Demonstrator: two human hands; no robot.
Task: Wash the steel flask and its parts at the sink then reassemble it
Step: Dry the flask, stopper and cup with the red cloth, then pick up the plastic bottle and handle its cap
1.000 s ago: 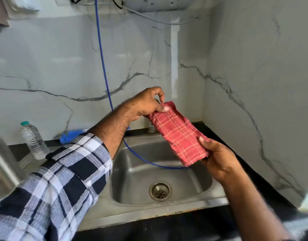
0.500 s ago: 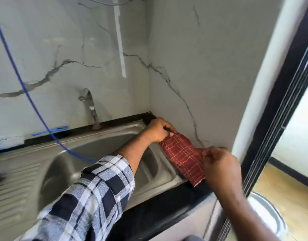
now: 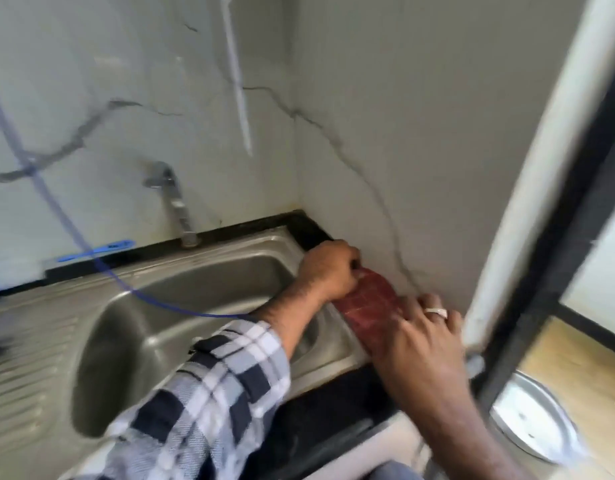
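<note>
Two hands lay our red checked cloth beside the sink, long axis along the wall: left hand seemingly pinches the far end, right hand presses spread.

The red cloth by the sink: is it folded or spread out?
Folded: the cloth lies as a narrow strip on the sink rim by the wall, left hand and right hand on its ends.

daylight from right | motion blur throughout | wide-angle bending at edges
</note>
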